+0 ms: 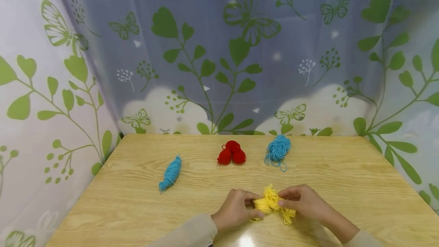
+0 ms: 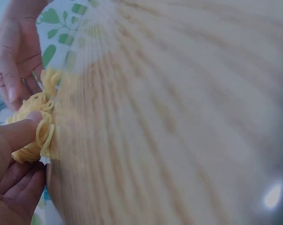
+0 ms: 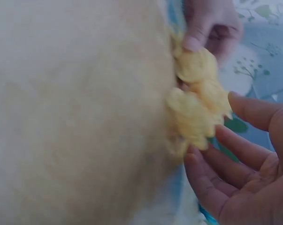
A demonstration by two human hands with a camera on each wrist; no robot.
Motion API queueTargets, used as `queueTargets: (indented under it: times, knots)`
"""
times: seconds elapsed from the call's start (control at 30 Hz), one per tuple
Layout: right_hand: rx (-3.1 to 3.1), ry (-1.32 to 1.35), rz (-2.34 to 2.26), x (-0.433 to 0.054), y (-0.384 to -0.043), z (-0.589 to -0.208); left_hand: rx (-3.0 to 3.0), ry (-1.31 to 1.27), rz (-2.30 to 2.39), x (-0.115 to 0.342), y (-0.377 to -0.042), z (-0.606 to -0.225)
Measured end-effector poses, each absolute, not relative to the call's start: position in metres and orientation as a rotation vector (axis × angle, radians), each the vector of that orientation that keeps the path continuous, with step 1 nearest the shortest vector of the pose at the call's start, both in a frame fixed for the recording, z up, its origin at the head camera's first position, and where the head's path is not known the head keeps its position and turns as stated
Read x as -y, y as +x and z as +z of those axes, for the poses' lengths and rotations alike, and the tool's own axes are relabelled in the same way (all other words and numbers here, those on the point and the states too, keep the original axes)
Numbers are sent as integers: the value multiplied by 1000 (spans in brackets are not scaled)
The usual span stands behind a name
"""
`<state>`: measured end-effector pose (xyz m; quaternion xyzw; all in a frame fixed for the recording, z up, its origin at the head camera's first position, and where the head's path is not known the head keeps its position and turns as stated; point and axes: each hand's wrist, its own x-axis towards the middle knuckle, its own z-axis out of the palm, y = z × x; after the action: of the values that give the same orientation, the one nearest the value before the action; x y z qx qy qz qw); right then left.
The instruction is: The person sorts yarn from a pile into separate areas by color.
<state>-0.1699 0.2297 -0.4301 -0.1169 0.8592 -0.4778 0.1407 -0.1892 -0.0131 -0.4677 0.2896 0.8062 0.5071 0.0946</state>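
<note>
A bundle of yellow yarn (image 1: pixel 271 200) with loose loops lies low over the front of the table. My left hand (image 1: pixel 236 208) pinches its left end between thumb and fingers; in the left wrist view the thumb (image 2: pixel 23 133) presses on the strands. On the other side is my right hand (image 1: pixel 306 201), its thumb and fingertips at the yarn's edge. The right wrist view shows those fingers (image 3: pixel 240 176) spread and only lightly bent beside the yellow yarn (image 3: pixel 193 112). Whether they bear on it firmly I cannot tell.
Farther back on the wooden table (image 1: pixel 137 209) lie a twisted blue yarn bundle (image 1: pixel 170 173) at left, red yarn balls (image 1: pixel 232 153) in the middle and a looser blue yarn bundle (image 1: pixel 278 148) at right. A patterned curtain (image 1: pixel 212 48) hangs behind.
</note>
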Motion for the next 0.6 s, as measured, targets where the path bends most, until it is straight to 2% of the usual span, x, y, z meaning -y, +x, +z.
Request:
queueTargets:
  times: [0.6]
  knots:
    - [-2695,-253,-1307,-261,-216,-393,-2406,818,1495,13,-188,-467]
